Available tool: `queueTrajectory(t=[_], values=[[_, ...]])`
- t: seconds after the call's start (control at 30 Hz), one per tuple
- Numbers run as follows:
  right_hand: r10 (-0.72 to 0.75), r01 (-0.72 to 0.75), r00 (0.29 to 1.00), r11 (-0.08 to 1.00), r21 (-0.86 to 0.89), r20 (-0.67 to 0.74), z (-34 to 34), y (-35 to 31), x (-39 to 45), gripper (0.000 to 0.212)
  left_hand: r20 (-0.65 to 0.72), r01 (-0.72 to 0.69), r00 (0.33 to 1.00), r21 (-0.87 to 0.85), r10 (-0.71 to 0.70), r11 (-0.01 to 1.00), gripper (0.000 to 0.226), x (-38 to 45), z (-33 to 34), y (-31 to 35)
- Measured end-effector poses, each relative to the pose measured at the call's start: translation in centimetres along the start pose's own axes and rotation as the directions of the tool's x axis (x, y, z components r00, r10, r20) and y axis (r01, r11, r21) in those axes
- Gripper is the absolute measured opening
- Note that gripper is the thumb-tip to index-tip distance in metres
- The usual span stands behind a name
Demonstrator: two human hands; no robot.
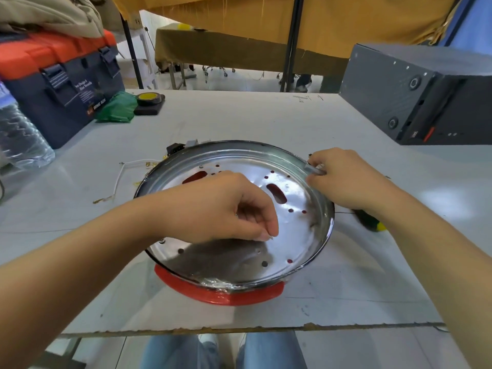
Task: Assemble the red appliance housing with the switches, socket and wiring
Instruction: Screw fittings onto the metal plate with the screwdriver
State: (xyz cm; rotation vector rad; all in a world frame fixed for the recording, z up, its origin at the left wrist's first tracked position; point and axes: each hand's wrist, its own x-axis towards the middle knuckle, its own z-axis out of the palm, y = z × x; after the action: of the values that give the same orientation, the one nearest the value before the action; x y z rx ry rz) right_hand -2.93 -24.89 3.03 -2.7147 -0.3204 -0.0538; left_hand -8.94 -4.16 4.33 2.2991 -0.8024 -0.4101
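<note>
Head view: left hand [226, 209] fingers pinch a small screw [271, 238] over the plate [300, 235] seated in the red housing [221, 295] mid-table, right hand [343, 177] grips its rim; next, likely seat the screw in a hole

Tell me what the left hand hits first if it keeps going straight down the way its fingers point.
Probably the shiny metal plate seated in the red housing. The left hand pinches what looks like a small screw just above it; the gap is unclear.

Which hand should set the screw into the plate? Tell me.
Left, probably. The left hand already pinches a small screw over the metal plate; the right hand grips the rim.
</note>
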Motion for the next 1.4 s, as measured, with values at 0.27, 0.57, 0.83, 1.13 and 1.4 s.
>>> queueTrajectory(t=[0.27, 0.57, 0.83, 1.13, 1.4], values=[[0.004, -0.003, 1.000, 1.000, 0.009, -0.009, 0.1, 0.3, -0.4, 0.013, 0.125, -0.027, 0.992, 0.027, 0.024, 0.999, 0.012, 1.7, 0.7, 1.1], [-0.012, 0.012, 1.000, 1.000, 0.027, -0.022, 0.4, 0.6, -0.3, 0.015, 0.249, -0.043, 0.968, 0.002, 0.041, 0.999, 0.007, 2.4, 0.4, 1.1], [-0.018, 0.019, 0.999, 0.999, 0.032, -0.026, 0.6, 0.6, -0.3, 0.016, 0.278, -0.044, 0.960, 0.056, 0.027, 0.997, 0.004, 2.5, 0.5, 1.4], [-0.019, 0.019, 1.000, 1.000, 0.016, -0.025, 0.5, 0.5, -0.3, 0.015, 0.284, -0.030, 0.959, 0.142, -0.012, 0.989, 0.006, 2.9, 0.8, 2.5], [-0.021, 0.021, 1.000, 1.000, 0.015, -0.014, 0.4, 0.5, -0.3, 0.015, 0.238, -0.069, 0.970, 0.096, 0.044, 0.993, 0.005, 2.5, 1.0, 2.0]])
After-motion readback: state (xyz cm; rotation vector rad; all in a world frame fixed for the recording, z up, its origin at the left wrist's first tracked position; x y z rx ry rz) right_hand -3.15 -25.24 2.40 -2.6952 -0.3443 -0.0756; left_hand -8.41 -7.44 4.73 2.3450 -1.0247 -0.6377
